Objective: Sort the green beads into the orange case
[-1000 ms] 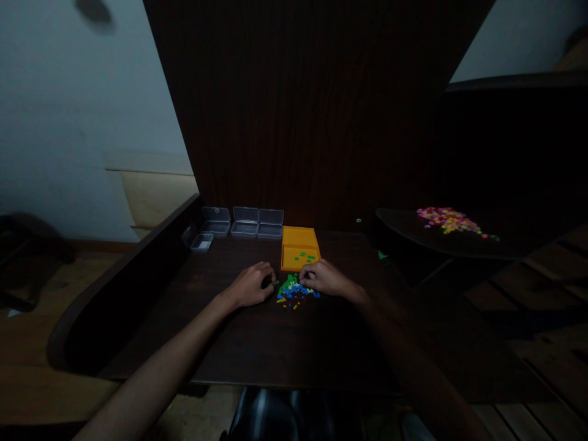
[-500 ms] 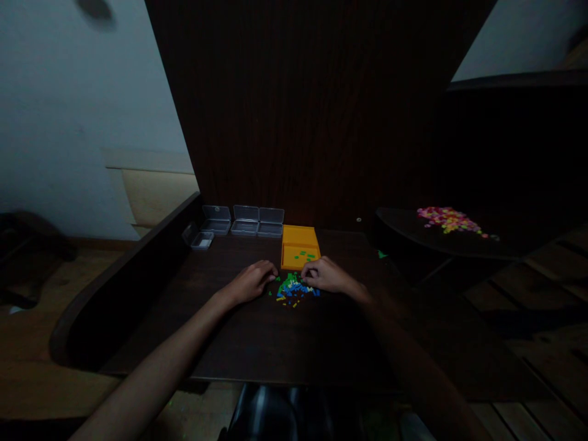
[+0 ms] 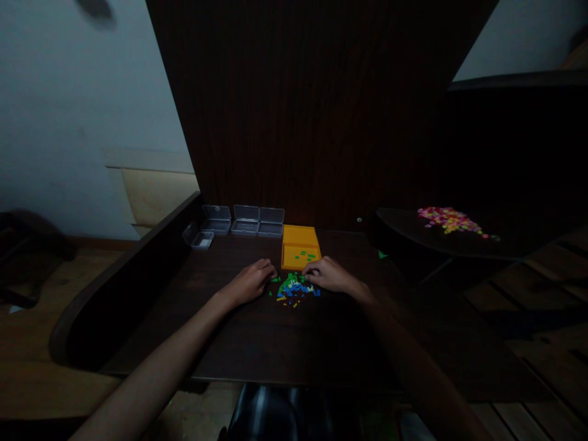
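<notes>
Where the dark wooden table (image 3: 257, 343) meets the back panel, an orange tray (image 3: 299, 250) holding a few green bits sits behind the bead pile. Left hand (image 3: 250, 283) and right hand (image 3: 327, 275) flank the small multicoloured pile (image 3: 294, 290), fingers curled narrow; whether they hold anything I cannot tell.

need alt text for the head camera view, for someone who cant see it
Two bare hands, left hand and right hand, rest either side of a small pile of coloured pieces on a dark wooden table. Just behind the pile sits an open orange box holding a few green pieces; clear plastic cases line the far-left edge.
</notes>
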### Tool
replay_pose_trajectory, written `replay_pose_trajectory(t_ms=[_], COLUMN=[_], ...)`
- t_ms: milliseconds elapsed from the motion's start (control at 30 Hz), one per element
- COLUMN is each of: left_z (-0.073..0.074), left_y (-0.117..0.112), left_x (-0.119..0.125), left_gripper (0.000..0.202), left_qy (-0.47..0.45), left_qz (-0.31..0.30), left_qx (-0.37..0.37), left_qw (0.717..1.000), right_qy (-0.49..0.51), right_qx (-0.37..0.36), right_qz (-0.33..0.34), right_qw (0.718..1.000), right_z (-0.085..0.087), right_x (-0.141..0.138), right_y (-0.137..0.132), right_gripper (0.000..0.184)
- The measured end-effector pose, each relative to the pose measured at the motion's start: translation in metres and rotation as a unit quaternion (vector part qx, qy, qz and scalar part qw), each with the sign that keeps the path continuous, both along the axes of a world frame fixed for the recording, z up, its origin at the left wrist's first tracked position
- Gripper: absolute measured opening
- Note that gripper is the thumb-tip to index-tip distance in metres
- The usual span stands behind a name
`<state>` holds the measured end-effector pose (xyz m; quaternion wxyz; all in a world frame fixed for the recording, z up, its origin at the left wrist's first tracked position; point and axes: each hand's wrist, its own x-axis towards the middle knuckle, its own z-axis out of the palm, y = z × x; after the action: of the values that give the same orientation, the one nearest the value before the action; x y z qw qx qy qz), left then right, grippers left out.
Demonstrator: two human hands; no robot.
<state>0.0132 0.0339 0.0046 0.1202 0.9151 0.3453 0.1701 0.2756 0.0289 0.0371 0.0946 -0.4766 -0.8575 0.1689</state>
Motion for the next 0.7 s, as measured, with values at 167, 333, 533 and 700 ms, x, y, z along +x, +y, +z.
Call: replay_pose_trajectory(t_ms=[167,333,533,700], left_z=[0.0025,0.0053,0.0041,0.0058], left_y=[-0.004,-0.0065,-0.005,-0.0048], left_x=[0.0025,0.0039,0.0025,0.002], left_gripper=[0.021,0.021,0.02,0.027], left_qy=[-0.032,-0.015,-0.015,-0.013], left_qz=[-0.012,-0.011,-0.002,-0.005], left_qx=[0.001,0.006,0.014,0.018], left_qw=[0.999,1.0,1.0,1.0], right_qy=[0.001,-0.01,-0.024,-0.024], right_qx=[0.002,-0.006,-0.004,0.002], right_qz=[-0.001,0.002,-0.009,-0.005], right_qw=[1.0,1.0,1.0,1.0], right_z=[0.0026,0.0035,0.0051,0.0056], right_x=[-0.0002,-0.0003,-0.0011,-0.0006], right_y=[-0.0013,-0.0025,-0.0039,-0.0035], right_gripper=[0.022,0.024,0.026,0.028])
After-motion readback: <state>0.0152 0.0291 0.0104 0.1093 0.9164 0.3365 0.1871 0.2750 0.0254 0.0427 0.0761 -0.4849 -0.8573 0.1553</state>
